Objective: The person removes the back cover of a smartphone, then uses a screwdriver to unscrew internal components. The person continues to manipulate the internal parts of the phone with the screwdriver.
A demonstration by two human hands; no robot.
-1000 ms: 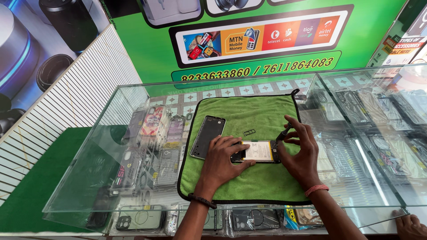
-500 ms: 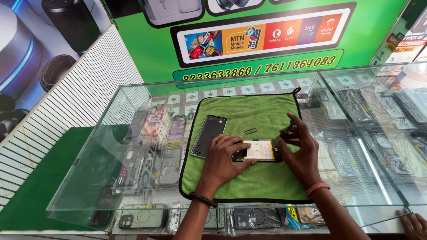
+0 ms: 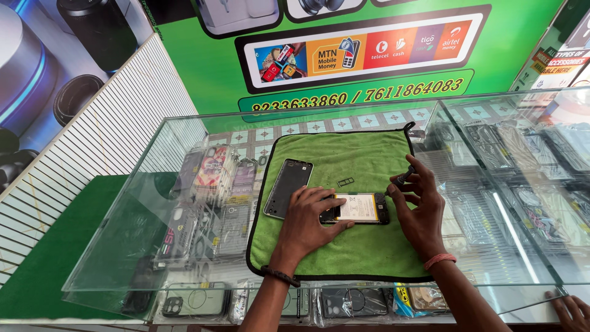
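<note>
An opened phone with its pale battery showing lies on a green cloth spread over a glass counter. My left hand rests flat on the phone's left end and pins it down. My right hand sits at the phone's right end and pinches a small dark tool between its fingers. The phone's removed back cover lies on the cloth to the left. A small card tray lies just above the phone.
The glass counter holds several packaged phone cases under its top. Its front edge runs near my wrists. Another person's fingers touch the counter's lower right corner. A green poster wall stands behind.
Both hands stay on the phone. My right hand's fingers have shifted slightly at the phone's right end; the view has moved a little.
</note>
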